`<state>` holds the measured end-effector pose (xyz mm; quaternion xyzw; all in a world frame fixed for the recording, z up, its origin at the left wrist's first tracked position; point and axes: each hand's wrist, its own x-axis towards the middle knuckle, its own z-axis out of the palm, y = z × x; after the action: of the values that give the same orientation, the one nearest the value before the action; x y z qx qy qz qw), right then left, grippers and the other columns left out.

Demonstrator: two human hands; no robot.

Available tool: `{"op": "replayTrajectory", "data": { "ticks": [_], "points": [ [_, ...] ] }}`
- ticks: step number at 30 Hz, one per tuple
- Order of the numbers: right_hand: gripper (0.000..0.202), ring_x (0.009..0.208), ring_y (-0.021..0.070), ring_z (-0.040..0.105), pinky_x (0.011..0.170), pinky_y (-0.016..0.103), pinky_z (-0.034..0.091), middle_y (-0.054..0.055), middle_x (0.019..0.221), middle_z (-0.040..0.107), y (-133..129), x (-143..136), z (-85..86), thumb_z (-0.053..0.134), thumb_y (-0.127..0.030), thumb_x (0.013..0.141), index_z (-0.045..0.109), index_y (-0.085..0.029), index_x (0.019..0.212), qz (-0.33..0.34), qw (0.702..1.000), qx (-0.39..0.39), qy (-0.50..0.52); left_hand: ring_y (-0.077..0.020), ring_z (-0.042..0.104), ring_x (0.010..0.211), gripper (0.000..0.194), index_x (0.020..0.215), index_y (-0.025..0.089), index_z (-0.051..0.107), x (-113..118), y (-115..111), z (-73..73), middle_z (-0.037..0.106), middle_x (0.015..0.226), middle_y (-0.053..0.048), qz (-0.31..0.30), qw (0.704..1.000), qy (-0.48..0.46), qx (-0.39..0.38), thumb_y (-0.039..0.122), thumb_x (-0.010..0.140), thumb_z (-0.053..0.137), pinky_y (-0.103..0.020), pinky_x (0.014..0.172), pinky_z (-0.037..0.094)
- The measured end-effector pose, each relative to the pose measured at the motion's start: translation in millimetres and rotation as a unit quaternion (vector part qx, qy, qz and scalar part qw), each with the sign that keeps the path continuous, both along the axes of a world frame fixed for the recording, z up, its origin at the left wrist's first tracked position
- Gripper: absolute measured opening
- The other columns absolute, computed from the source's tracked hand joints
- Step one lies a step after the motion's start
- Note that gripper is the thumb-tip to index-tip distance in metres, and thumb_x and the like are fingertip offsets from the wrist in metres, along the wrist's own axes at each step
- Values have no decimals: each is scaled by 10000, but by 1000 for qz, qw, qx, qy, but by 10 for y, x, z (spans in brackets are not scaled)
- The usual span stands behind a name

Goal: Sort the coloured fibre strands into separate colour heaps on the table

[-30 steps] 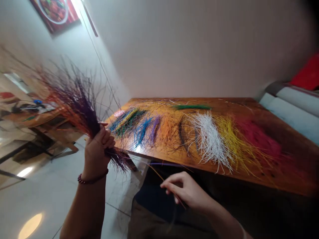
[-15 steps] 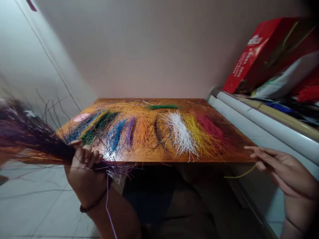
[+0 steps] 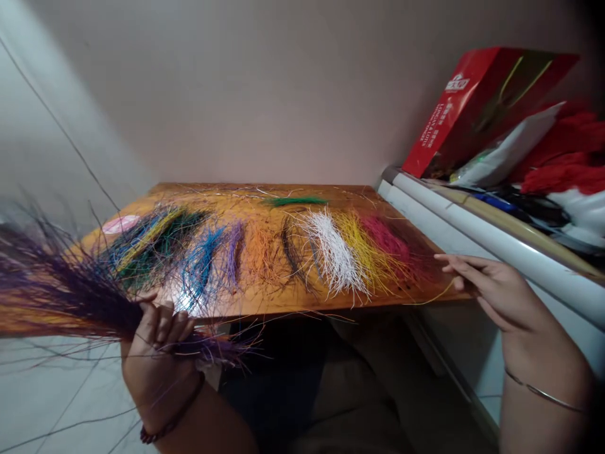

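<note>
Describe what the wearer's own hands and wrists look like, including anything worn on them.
Both hands are bare, without gloves, and no sleeve shows on either forearm. The left hand has a bracelet of small, round, dark reddish-brown beads at its wrist; the right hand has a thin, silvery, metallic-looking bangle.

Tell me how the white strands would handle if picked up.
The white strands look light, being thin and loosely heaped. They would probably splay or shed, since no tie shows and ends stick out. Single ones seem springy, as several jut out in curves.
</note>
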<state>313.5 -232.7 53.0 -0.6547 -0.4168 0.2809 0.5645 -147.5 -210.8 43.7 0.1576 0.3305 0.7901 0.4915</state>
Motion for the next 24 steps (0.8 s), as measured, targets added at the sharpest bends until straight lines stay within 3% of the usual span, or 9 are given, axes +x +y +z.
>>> {"op": "replayTrajectory", "data": {
  "ticks": [5,10,13,18,24],
  "points": [
    [519,557,115,493,518,238,440,60,733,655,100,-46,150,787,-549,529,746,-173,884,-18,998,8,-67,-43,232,380,62,801,161,526,-8,49,-71,274,511,79,-1,999,13,39,151,849,565,-119,359,282],
    [505,574,146,518,597,285,438,48,616,625,208,-205,292,707,-558,634,736,-149,928,-9,986,16,-167,-44,266,399,124,840,171,534,14,76,-74,287,526,82,3,1000,25,14,187,795,648,-124,371,297],
    [464,574,143,522,597,273,428,29,562,594,351,-265,302,685,-512,689,726,-139,963,19,987,11,-156,-43,241,391,123,843,173,531,2,89,-87,272,523,84,-13,999,16,27,198,798,642,-123,365,291],
    [321,566,94,494,542,226,408,48,747,649,855,-180,97,724,-406,663,718,-145,849,99,993,-14,-57,-42,251,395,141,845,188,521,15,117,-103,265,531,84,-22,1000,17,12,189,790,651,-122,373,284],
    [159,553,70,502,483,179,389,28,683,630,1381,-57,-347,735,-249,635,683,-133,729,100,987,-105,65,-44,230,394,88,811,165,513,39,155,-110,251,530,79,-48,998,-7,31,165,827,600,-131,363,277]
  ]
}}
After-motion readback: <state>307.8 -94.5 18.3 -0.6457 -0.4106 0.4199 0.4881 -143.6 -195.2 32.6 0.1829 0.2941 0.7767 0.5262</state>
